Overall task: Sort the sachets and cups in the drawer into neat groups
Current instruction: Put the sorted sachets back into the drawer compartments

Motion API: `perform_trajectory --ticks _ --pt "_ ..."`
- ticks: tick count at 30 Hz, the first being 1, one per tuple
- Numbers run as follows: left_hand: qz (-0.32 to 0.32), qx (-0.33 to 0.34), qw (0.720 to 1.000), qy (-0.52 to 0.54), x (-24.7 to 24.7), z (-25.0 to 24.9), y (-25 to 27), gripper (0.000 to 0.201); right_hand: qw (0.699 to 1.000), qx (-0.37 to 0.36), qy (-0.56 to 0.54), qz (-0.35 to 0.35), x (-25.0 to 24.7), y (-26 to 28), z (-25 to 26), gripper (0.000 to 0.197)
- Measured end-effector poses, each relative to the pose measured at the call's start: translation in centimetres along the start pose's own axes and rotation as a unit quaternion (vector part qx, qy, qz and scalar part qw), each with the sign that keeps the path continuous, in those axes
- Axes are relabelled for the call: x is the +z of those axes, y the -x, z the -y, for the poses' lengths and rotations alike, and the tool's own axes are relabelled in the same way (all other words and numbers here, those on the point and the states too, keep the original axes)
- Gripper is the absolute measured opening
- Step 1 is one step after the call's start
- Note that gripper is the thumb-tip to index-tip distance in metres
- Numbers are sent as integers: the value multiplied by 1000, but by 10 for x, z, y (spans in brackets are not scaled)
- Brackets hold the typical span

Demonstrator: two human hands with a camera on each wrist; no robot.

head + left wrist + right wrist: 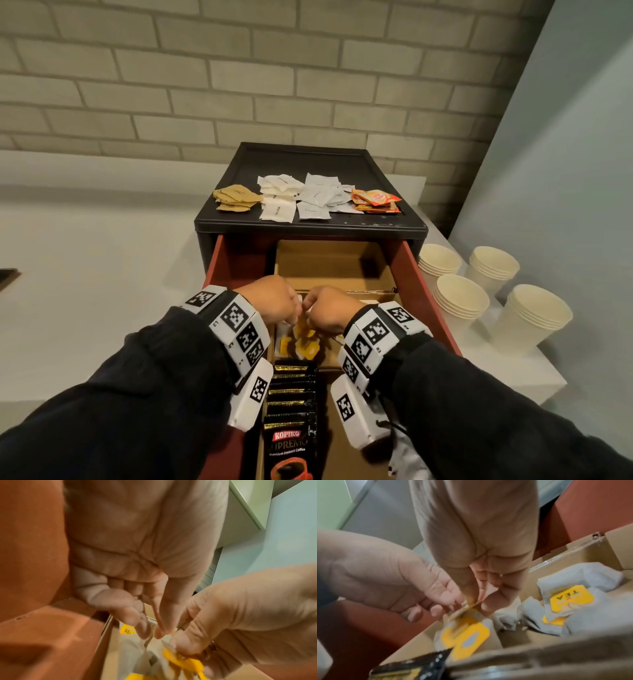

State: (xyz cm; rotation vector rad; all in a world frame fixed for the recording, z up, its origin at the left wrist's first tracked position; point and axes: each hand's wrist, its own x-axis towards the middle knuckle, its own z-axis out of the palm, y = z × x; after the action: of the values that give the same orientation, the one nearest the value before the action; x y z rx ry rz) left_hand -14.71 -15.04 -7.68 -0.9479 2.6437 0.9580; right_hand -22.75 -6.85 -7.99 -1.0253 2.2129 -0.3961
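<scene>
Both hands pinch tea bags over the open drawer

Nearest, under the wrists, a row of black coffee sachets (291, 394) stands in the drawer (424, 284), its near end cut off by the frame edge; the left hand (270, 301) and right hand (327, 310) meet knuckle to knuckle, fingers curled, both pinching a small bunch of tea bags (465, 630) with yellow tags, though motion blur hides exactly which bags each holds; more tea bags (570, 601) lie loose in the cardboard compartment just right of the hands, mostly hidden by the wrists in the head view; beyond the hands an empty-looking cardboard box (334, 260); farther, on the black cabinet top (308, 161), brown sachets (236, 198), white sachets (277, 202), grey sachets (318, 198) and orange sachets (376, 200) in four groups; right of the drawer, paper cup stacks (460, 301) on the bench (102, 274)
</scene>
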Motion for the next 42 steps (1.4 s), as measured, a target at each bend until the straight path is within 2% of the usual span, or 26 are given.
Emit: perform_trajectory --ticks 2,5,7,11,13,16,17,19,21,25,29,31,34,35,37,39,42 --pt "5 2 1000 6 -1 -2 3 5 1000 -11 -25 3 -4 1 -6 28" --pt "23 -31 999 -10 1 -1 5 35 996 11 -81 -23 -10 3 -10 29" --pt "47 -39 998 -20 4 2 4 43 993 12 -109 -48 -16 5 -14 27" --pt "34 -18 997 -69 11 -1 9 35 991 -19 -109 -79 -31 11 -22 28" --pt "13 4 996 -92 13 -5 11 28 988 -13 -122 -92 -34 15 -28 32" --pt "-26 15 998 -48 11 -5 10 8 994 -18 -79 -76 -32 23 -31 29" --pt "-43 18 999 -23 10 -4 10 9 996 -27 -61 -54 -29 25 -31 28" --pt "-66 30 997 16 8 -2 9 23 998 -48 -26 -7 -23 29 -27 29" --pt "-79 53 995 41 8 -3 11 28 998 -69 -5 9 -17 28 -24 31" --pt "-92 91 990 59 8 -3 14 31 995 -88 15 -50 -8 22 -17 30" --pt "-66 69 987 130 4 -1 14 16 991 -87 -39 -96 -3 16 -20 32" --pt "-47 72 989 118 4 1 16 18 986 -99 -101 -86 -2 16 -21 32" --pt "-86 70 991 74 6 3 17 23 980 -76 -174 -67 -3 14 -22 29" --pt "-109 65 990 67 7 4 17 23 981 -56 -171 -77 -4 12 -23 29" --pt "-151 59 984 75 6 5 16 24 992 -31 -88 -86 -5 8 -27 24" --pt "-173 58 978 105 5 7 15 23 999 -23 4 -40 -2 10 -27 18" --pt "-210 53 965 146 2 10 15 22 995 -39 84 36 6 15 -20 34"
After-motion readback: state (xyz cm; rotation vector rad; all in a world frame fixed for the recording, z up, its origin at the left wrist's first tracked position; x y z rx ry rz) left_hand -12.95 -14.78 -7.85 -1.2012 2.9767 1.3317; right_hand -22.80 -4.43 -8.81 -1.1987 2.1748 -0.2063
